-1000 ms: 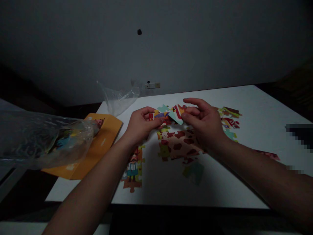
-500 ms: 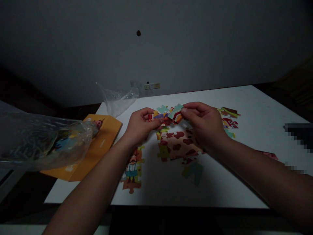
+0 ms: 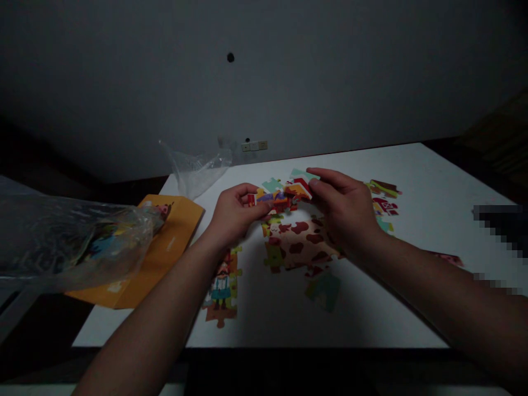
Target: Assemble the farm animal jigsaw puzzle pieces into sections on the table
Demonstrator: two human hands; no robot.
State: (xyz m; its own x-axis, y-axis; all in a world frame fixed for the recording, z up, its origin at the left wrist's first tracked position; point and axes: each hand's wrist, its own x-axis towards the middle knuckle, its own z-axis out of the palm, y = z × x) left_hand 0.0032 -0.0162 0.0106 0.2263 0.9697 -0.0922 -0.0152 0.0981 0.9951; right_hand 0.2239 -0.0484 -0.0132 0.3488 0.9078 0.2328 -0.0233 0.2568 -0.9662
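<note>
My left hand (image 3: 239, 212) pinches a purple and orange jigsaw section (image 3: 270, 198) between thumb and fingers, raised over the table. Close beside it, my right hand (image 3: 344, 201) grips a jigsaw piece (image 3: 306, 180) in light green, red and orange; the two meet or overlap, and I cannot tell whether they interlock. Below my hands lies a joined cow section (image 3: 303, 242) of the puzzle, its right end partly hidden by my right hand. A joined strip with a figure in a blue apron (image 3: 223, 289) lies by my left forearm.
Loose jigsaw pieces (image 3: 385, 206) lie right of my right hand, and a green piece (image 3: 324, 291) nearer the front edge. At left, a clear plastic bag (image 3: 124, 242) with pieces covers part of an orange folder (image 3: 173, 236). Another clear bag (image 3: 202, 170) stands at the back of the white table (image 3: 264, 330).
The piece in my right hand has been turned, so more of its red and orange part shows beside the left section. My left hand keeps its grip and has hardly moved.
</note>
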